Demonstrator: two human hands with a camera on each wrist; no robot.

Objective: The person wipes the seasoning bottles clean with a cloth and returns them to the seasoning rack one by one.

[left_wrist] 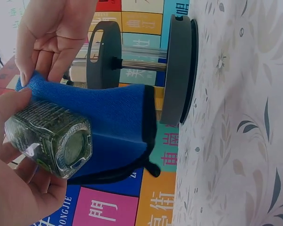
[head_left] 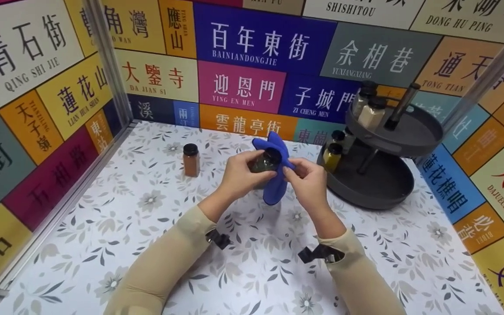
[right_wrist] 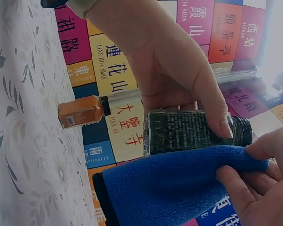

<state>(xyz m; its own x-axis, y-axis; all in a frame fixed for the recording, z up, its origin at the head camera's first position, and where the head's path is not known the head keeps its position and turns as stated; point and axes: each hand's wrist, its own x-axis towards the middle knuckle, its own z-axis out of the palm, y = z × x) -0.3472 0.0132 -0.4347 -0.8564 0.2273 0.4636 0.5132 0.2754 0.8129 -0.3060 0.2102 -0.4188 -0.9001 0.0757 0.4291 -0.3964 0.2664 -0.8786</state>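
Note:
My left hand (head_left: 243, 173) grips a square glass spice jar (right_wrist: 188, 131) with dark green flakes inside and a black lid, held above the table. In the left wrist view the jar's clear base (left_wrist: 73, 148) faces the camera. A blue cloth (head_left: 274, 188) with dark edging hangs against the jar's right side. My right hand (head_left: 309, 179) pinches this cloth between thumb and fingers near the lid. Left of both hands, a jar of orange-brown spice (head_left: 191, 162) with a black lid stands upright on the table.
At the right stands a dark two-tier rack (head_left: 370, 192). Its upper tier (head_left: 422, 127) bears a jar of pale powder (head_left: 371, 114); a yellow spice jar (head_left: 333, 158) sits on the lower one. Sign-covered walls enclose the floral-patterned table (head_left: 252, 271).

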